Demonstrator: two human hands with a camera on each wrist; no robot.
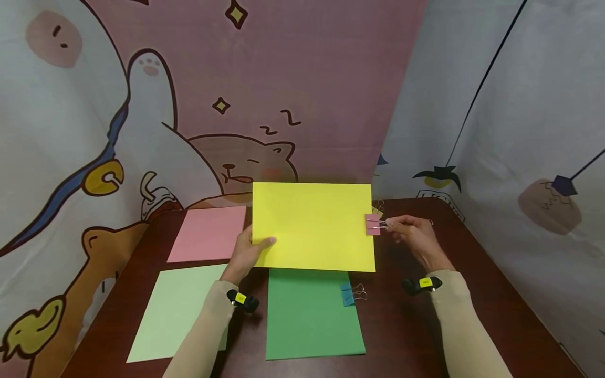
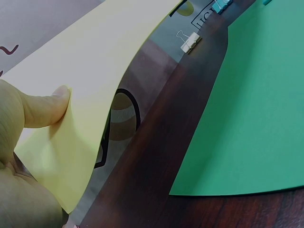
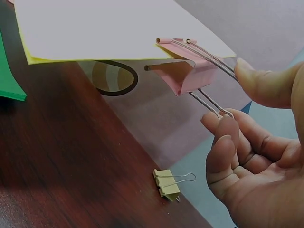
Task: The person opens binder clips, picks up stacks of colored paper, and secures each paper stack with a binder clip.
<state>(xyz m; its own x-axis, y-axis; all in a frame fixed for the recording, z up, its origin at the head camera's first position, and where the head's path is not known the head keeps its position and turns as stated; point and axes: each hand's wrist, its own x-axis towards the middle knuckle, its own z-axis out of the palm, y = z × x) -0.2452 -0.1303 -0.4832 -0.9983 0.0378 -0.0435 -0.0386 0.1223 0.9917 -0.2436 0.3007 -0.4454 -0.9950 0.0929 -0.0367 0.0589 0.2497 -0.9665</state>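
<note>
A stack of yellow paper (image 1: 312, 226) is held up above the table, tilted toward me. My left hand (image 1: 247, 251) grips its lower left edge, thumb on the front face; the other fingers are behind the paper in the head view. At the right edge, my right hand (image 1: 416, 236) pinches the wire handles of a pink binder clip (image 3: 197, 71) between thumb and fingers. The clip's jaws are spread, one side over the paper's face and the other below the edge. Under the yellow paper lies green paper (image 1: 314, 320) with a blue binder clip (image 1: 348, 295) on its right edge.
Pink paper (image 1: 208, 233) and light green paper (image 1: 177, 310) lie at the left of the dark wooden table (image 1: 387, 336). A pale yellow binder clip (image 3: 166, 183) stands near the back edge. Another blue clip (image 2: 221, 5) shows farther off. Printed cloth (image 1: 331, 94) hangs behind.
</note>
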